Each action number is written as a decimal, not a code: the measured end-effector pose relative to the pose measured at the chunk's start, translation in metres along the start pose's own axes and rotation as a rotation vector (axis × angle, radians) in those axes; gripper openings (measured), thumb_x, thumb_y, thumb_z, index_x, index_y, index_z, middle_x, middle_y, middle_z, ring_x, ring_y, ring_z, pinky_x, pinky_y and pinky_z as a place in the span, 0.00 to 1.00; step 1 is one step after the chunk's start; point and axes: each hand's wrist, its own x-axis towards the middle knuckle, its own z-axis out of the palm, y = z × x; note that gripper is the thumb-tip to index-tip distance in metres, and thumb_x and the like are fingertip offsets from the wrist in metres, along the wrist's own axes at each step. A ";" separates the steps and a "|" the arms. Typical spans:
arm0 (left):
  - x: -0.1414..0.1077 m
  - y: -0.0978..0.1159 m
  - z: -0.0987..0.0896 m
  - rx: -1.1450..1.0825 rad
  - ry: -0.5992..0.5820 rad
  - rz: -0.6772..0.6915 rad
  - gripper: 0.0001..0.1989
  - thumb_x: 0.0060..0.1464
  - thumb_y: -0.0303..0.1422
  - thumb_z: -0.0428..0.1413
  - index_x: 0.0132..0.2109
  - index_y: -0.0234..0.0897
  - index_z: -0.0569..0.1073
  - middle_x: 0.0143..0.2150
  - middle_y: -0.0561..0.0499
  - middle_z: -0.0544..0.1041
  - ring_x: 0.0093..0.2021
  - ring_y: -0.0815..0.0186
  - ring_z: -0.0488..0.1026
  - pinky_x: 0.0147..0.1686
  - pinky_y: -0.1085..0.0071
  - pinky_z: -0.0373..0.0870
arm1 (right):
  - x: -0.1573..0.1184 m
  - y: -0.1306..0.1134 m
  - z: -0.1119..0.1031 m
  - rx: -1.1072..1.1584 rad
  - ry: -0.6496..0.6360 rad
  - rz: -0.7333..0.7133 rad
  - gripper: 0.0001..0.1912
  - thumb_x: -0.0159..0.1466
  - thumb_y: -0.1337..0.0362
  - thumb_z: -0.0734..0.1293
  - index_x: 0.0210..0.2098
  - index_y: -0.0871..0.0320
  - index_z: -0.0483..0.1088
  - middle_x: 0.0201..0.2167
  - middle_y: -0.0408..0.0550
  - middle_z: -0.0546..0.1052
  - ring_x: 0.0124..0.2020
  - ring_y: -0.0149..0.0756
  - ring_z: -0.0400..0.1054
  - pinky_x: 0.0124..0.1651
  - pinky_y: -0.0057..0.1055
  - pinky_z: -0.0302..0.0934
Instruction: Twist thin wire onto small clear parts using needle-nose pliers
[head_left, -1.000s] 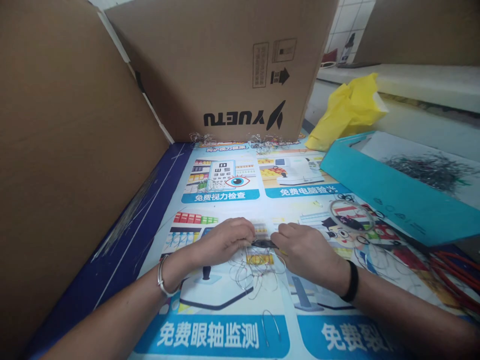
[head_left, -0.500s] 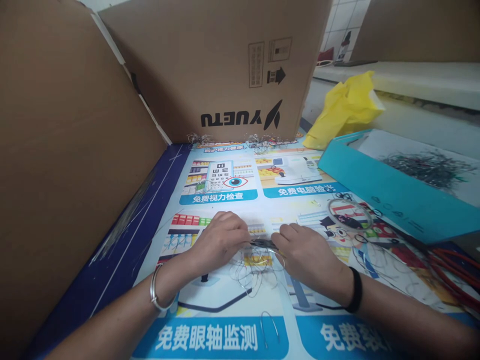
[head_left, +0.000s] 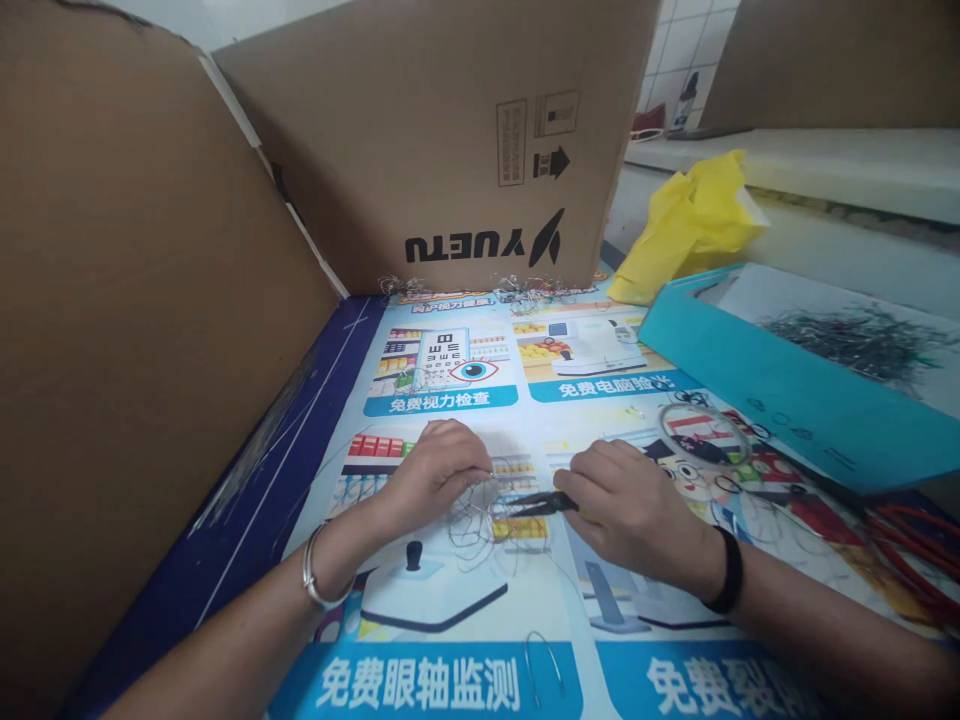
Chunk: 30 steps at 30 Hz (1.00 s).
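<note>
My left hand (head_left: 442,475) pinches a loose tangle of thin wire (head_left: 472,525) that hangs below its fingertips. In my right hand (head_left: 630,510) is a pair of pliers (head_left: 544,503) with dark, narrow jaws and a bit of yellow handle showing. The jaws point left, their tips close to the right side of the tangle; whether they touch a strand I cannot tell. A short bent piece of wire (head_left: 541,665) lies on the printed mat (head_left: 555,570) nearer to me.
Cardboard walls (head_left: 435,130) stand at the back and left. A turquoise box (head_left: 765,390) of short dark wires (head_left: 855,340) is on the right, with a yellow bag (head_left: 686,225) behind it. A wire coil (head_left: 705,430) and red-handled scissors or cutters (head_left: 900,540) lie at right.
My right hand has moved right with the pliers, away from my left hand, and their jaws now show. The wire tangle has shifted left with my left hand.
</note>
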 end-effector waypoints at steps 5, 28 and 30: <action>0.000 -0.005 0.001 -0.070 0.019 0.027 0.06 0.57 0.24 0.52 0.36 0.38 0.72 0.35 0.50 0.73 0.39 0.66 0.67 0.43 0.65 0.62 | -0.001 0.005 0.005 0.052 0.026 0.175 0.06 0.61 0.68 0.61 0.31 0.60 0.69 0.28 0.48 0.69 0.33 0.36 0.60 0.37 0.32 0.51; -0.004 -0.001 0.015 0.028 0.055 0.053 0.05 0.56 0.27 0.54 0.38 0.39 0.74 0.35 0.50 0.70 0.38 0.66 0.66 0.39 0.66 0.64 | 0.007 -0.017 0.012 -0.125 -0.239 0.171 0.04 0.57 0.71 0.64 0.29 0.56 0.67 0.28 0.47 0.69 0.31 0.38 0.57 0.32 0.34 0.42; -0.005 0.000 0.014 0.146 0.075 0.110 0.05 0.56 0.27 0.54 0.38 0.39 0.74 0.34 0.50 0.70 0.38 0.65 0.66 0.39 0.66 0.62 | 0.008 -0.017 0.012 -0.124 -0.245 0.188 0.04 0.57 0.71 0.63 0.29 0.56 0.68 0.28 0.47 0.69 0.31 0.38 0.58 0.32 0.34 0.42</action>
